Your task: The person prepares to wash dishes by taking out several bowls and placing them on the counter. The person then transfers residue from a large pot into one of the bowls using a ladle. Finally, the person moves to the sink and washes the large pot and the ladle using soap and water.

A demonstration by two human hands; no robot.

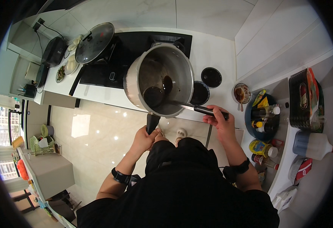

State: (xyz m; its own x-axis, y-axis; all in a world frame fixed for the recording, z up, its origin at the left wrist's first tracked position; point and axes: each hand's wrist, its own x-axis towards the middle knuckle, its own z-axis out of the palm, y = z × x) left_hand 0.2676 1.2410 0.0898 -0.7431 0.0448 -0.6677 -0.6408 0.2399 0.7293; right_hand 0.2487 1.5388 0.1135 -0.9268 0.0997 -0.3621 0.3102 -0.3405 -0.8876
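My left hand is closed around the black handle of a deep metal pot. The pot is tilted at the front of the gas hob, and some dark liquid shows inside it. Between the fingers of my right hand is the black grip of a metal ladle, which reaches over the pot's rim. Its dark bowl is down inside the pot. To the pot's right stand two round bowls, a farther one and a nearer one, dark inside. The pot's rim partly covers the nearer bowl.
A glass-lidded pan sits on the hob's left side, its long handle jutting forward. A small sauce-stained bowl with a spoon lies right. Beyond are a blue basin of bottles and a shelf edge.
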